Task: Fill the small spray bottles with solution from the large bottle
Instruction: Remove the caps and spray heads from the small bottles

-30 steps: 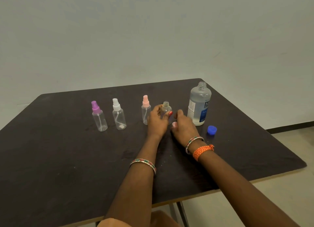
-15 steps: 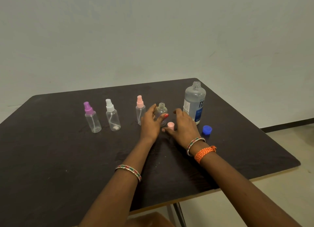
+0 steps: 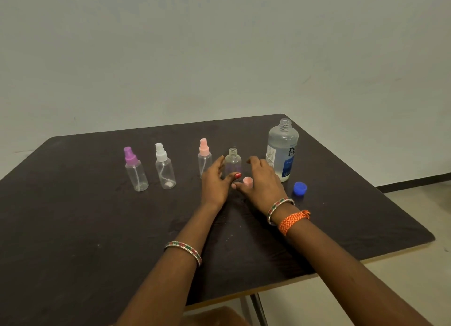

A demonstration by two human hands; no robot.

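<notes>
- Four small spray bottles stand upright in a row on the dark table (image 3: 73, 228); the one at the right end, the uncapped small bottle (image 3: 233, 163), has a bare threaded neck and looks empty.
- Left hand (image 3: 214, 184) is beside this bottle on its left, fingers spread and loose, thumb with a red nail near the base of the bottle; I cannot tell if the thumb touches it, and the hand does not close around it.
- Right hand (image 3: 262, 184) is on the other side of the bottle, also spread and not grasping; a small pink cap (image 3: 247, 181) is just beside its thumb, between the two hands.
- Large bottle (image 3: 282, 150) stands upright behind the right hand, without cap, with clear liquid and a white and blue label.
- Blue cap (image 3: 300, 188) lies on the table near the large bottle, at its front right.
- To the left are the pink-topped bottle (image 3: 204, 156), then the white-topped bottle (image 3: 164, 167) and the purple-topped bottle (image 3: 135, 169), all with sprayers on.
- Bangles are on both wrists, and an orange woven band (image 3: 292, 222) is on the right wrist.
</notes>
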